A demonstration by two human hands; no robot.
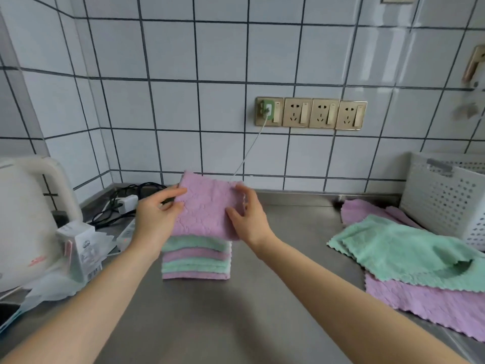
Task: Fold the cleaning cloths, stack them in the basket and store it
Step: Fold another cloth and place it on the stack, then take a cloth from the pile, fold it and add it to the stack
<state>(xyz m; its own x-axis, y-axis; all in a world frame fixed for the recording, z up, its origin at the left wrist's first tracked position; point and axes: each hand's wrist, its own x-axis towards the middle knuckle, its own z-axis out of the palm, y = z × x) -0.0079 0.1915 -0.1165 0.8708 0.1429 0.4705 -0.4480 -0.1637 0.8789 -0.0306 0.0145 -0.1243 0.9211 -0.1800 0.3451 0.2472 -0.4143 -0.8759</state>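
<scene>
Folded purple cloth held above stack of folded cloths on worktop. Left hand pinches left edge, right hand pinches right edge. Advice: lower flat, align corners with stack, release both sides together. Basket at right, unfolded cloths beside it.

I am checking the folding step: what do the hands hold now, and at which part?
Both hands hold one folded purple cloth above the stack of folded cloths: the left hand grips its left edge, the right hand its right edge.
</scene>
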